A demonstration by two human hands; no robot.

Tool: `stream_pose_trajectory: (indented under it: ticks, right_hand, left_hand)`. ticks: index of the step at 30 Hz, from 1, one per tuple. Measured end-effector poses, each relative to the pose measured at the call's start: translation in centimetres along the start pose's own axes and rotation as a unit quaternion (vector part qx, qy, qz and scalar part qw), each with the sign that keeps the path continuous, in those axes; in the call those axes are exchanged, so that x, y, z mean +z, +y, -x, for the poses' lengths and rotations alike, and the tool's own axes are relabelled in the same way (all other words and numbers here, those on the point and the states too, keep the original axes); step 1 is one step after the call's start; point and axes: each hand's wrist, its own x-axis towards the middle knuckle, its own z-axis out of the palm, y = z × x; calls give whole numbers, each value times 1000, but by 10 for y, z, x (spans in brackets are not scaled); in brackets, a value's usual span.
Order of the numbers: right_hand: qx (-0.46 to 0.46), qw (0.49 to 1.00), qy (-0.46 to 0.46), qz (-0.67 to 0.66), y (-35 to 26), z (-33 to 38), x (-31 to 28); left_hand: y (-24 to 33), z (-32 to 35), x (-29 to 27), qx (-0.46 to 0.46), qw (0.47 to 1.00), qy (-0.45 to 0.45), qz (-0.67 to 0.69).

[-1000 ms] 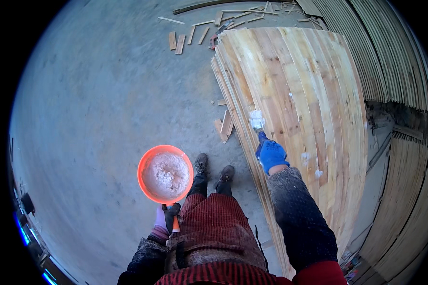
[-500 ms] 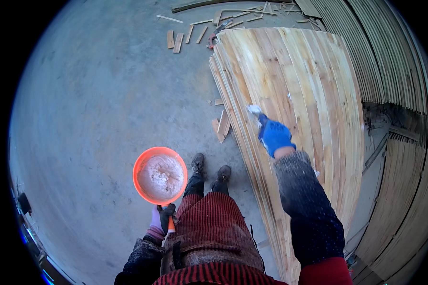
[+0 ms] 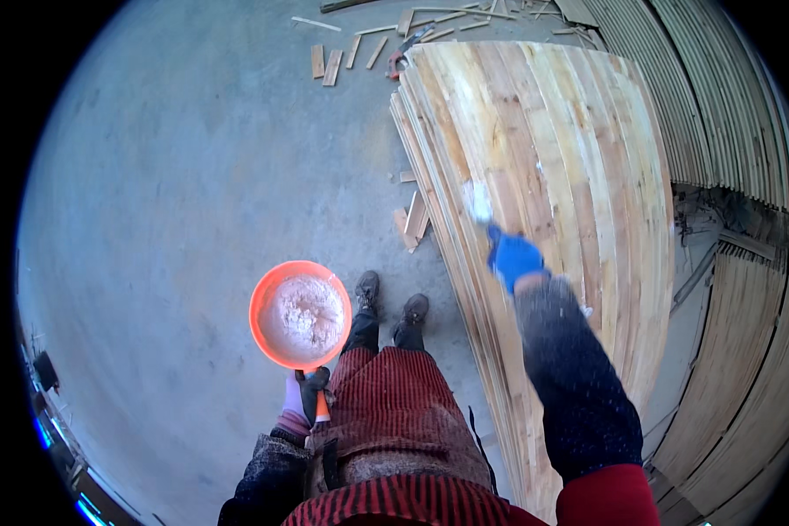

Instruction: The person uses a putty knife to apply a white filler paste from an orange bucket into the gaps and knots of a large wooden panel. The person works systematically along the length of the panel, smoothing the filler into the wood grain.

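My left hand (image 3: pixel 307 396), in a dark-and-lilac glove, is closed round the handle of an orange plastic dipper (image 3: pixel 260 302). A pale, thick putty-like paste (image 3: pixel 305 317) fills much of its bowl, heaped in the middle. On the right, my blue-gloved right hand (image 3: pixel 515 261) grips what looks like a putty knife (image 3: pixel 479 202), its blade whitened with paste. The blade is at the left part of a wooden panel (image 3: pixel 579 210) made of joined boards, the topmost of a stack. Small white dabs show on that panel. My fingers hide the knife's handle.
Wood offcuts (image 3: pixel 416 215) lie on the concrete floor (image 3: pixel 167 193) beside the stack, and more are scattered beyond it. A red clamp-like tool (image 3: pixel 396 63) is at the stack's far left corner. More stacked boards (image 3: pixel 728 105) stand along the right.
My right hand has drawn the knife slightly toward me along the panel's left side. My left hand still holds the dipper in nearly the same place. The whole view has shifted slightly.
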Motion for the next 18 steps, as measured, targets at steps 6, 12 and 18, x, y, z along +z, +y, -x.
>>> stream_pose_trajectory:
  ticks: [6, 12, 18]
  right_hand:
    - [32, 996, -14, -88, 4, 49, -11]
    - [79, 993, 28, -77, 4, 86, 72]
    - [166, 978, 105, -76, -40, 46, 120]
  left_hand:
    - [-5, -1, -6, 31, 999, -4, 31]
    - [4, 0, -7, -10, 1000, 11, -24]
    - [8, 3, 0, -2, 1000, -3, -20]
